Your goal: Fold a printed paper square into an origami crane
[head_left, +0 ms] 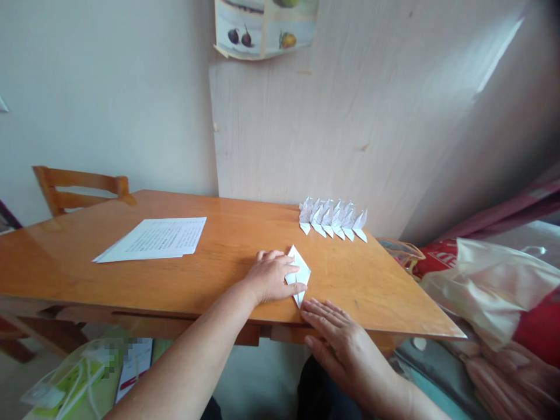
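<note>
A white sheet of paper folded into a narrow kite shape (301, 265) lies on the wooden table near its front edge. My left hand (271, 277) rests over the left side of this folded paper, its fingers spread and pressing on it rather than wrapped around it. Just below and to the right, my right hand (335, 326) lies at the table edge with its fingers stretched out. Its fingertips are close to the paper's lower point; whether they touch it I cannot tell. Farther back stand several folded paper pieces (332, 219) with upright points, set close together in rows.
A stack of printed sheets (153, 239) lies on the left of the wooden table (236, 233). Behind it stands a wooden chair (87, 181). Bags (490, 286) crowd the right side beside the table. A clear bag (74, 379) sits low at the left.
</note>
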Demonstrator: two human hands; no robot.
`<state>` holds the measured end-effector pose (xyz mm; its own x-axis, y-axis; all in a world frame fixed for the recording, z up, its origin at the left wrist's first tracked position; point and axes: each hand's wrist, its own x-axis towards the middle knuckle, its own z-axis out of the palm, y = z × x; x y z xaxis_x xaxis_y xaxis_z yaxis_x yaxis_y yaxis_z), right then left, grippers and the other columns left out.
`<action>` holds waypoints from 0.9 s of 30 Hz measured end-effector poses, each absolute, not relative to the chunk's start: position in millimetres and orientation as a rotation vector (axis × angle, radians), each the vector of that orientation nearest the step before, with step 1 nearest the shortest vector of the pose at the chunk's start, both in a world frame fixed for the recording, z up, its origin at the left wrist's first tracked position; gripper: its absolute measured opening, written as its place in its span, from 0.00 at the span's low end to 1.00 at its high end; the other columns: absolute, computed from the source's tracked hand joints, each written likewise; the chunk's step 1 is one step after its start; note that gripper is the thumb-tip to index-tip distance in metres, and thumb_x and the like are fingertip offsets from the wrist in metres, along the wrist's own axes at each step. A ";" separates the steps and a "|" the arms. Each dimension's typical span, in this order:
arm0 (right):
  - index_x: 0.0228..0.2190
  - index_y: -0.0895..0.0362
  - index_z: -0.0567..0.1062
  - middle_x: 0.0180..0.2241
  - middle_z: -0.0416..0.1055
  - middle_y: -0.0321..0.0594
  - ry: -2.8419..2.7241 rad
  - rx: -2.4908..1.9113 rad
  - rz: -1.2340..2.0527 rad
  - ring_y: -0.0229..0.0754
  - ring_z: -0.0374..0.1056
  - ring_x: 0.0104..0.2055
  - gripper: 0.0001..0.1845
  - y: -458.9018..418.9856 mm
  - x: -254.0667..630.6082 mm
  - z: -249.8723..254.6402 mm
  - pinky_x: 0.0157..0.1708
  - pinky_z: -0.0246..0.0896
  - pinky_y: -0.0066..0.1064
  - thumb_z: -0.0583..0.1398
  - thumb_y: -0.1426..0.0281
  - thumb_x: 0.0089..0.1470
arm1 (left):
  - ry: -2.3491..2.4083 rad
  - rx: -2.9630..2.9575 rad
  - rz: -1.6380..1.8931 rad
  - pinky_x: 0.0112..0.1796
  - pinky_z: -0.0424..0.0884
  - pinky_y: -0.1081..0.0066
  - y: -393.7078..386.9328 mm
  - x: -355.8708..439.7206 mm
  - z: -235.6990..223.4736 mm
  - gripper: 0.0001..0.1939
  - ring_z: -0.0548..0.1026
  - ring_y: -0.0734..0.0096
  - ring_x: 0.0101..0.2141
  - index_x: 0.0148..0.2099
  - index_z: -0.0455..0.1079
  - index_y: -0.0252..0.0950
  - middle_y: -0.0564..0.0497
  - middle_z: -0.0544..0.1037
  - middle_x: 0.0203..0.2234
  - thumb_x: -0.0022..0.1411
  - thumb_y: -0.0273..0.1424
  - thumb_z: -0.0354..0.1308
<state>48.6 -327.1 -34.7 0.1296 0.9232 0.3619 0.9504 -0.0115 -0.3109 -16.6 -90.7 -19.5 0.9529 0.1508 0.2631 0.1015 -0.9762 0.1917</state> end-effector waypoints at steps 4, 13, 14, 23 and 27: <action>0.60 0.53 0.69 0.61 0.68 0.45 -1.717 -1.874 0.029 0.48 0.61 0.65 0.23 -329.9 52.3 -37.4 0.64 0.58 0.48 0.55 0.65 0.66 | 0.215 2.982 0.384 0.54 0.57 0.51 -99.4 -16.4 -14.1 0.32 0.68 0.47 0.53 0.51 0.77 0.48 0.46 0.74 0.54 0.55 0.63 0.55; 0.54 0.52 0.75 0.56 0.73 0.44 -1.489 -1.846 0.092 0.47 0.67 0.60 0.18 -334.9 67.2 -39.8 0.60 0.64 0.43 0.55 0.64 0.66 | 0.137 3.028 0.331 0.59 0.50 0.42 -108.7 -24.1 -3.7 0.15 0.68 0.49 0.55 0.47 0.76 0.46 0.48 0.79 0.50 0.57 0.39 0.59; 0.54 0.52 0.75 0.56 0.73 0.44 -1.477 -1.856 0.079 0.47 0.67 0.60 0.18 -335.6 70.1 -41.6 0.60 0.64 0.43 0.55 0.64 0.66 | 0.116 3.024 0.312 0.60 0.45 0.40 -105.3 -26.4 -3.1 0.16 0.66 0.49 0.57 0.48 0.76 0.47 0.50 0.79 0.50 0.57 0.35 0.59; 0.52 0.52 0.76 0.54 0.75 0.45 -1.514 -1.831 0.064 0.49 0.70 0.57 0.17 -331.5 81.4 -46.2 0.56 0.67 0.45 0.55 0.64 0.66 | 0.079 3.092 0.262 0.62 0.37 0.39 -69.8 -38.2 -2.4 0.30 0.58 0.52 0.65 0.55 0.74 0.52 0.58 0.77 0.55 0.57 0.19 0.51; 0.53 0.52 0.75 0.55 0.74 0.45 -1.537 -1.849 0.048 0.50 0.69 0.58 0.18 -325.9 91.0 -38.6 0.57 0.66 0.46 0.55 0.65 0.65 | 0.193 3.105 0.359 0.52 0.57 0.48 -80.8 -30.2 -6.4 0.19 0.68 0.52 0.57 0.45 0.78 0.47 0.50 0.82 0.45 0.60 0.23 0.52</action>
<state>91.0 -325.9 -38.6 0.2882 0.8688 0.4027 0.8422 -0.0298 -0.5384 -30.2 -80.8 -6.4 0.9661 0.1237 0.2268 0.1213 -0.9923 0.0242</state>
